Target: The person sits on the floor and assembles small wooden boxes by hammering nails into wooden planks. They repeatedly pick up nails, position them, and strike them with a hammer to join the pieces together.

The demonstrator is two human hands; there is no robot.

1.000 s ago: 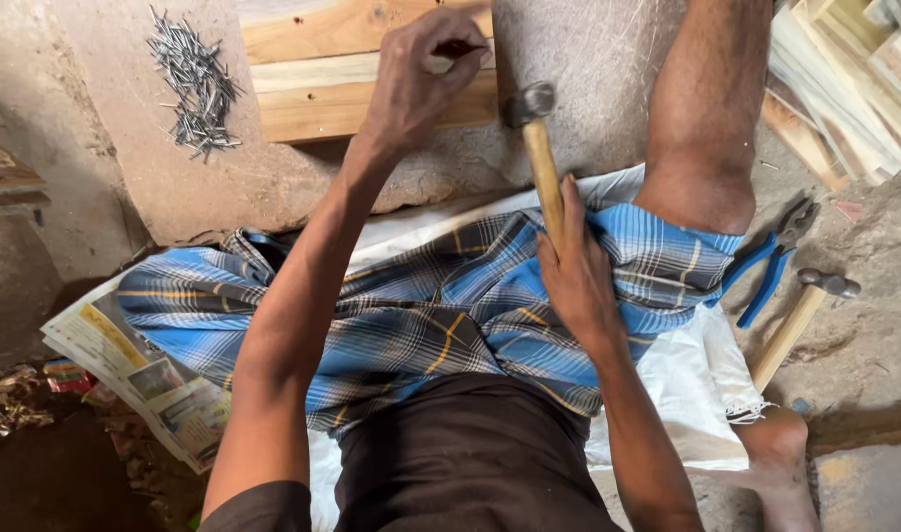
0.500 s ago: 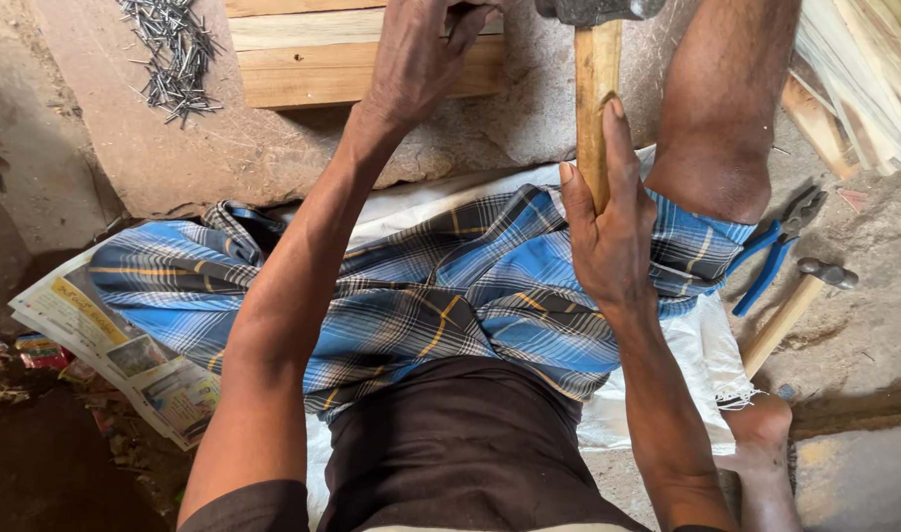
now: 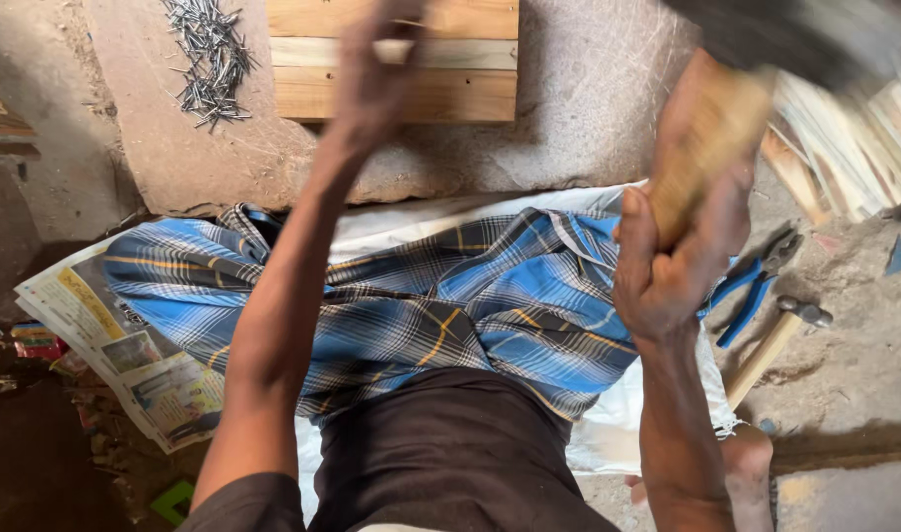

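Note:
My right hand (image 3: 667, 266) grips the wooden handle of a hammer (image 3: 706, 148), raised high and close to the camera; its dark head is blurred at the top right. My left hand (image 3: 376, 69), also blurred, rests on the wooden boards (image 3: 470, 59) lying on the concrete slab, pinching what looks like a nail held upright. I sit on the ground in a blue checked cloth (image 3: 440, 305) with my right knee up.
A heap of loose nails (image 3: 209, 59) lies on the slab left of the boards. Blue-handled pliers (image 3: 751, 286) and a second hammer (image 3: 770, 345) lie on the ground at right. Stacked wood strips (image 3: 844, 148) are at far right; newspaper (image 3: 125, 345) at left.
My right hand has swung the hammer up from beside the boards to high near the camera. My left hand stays on the boards.

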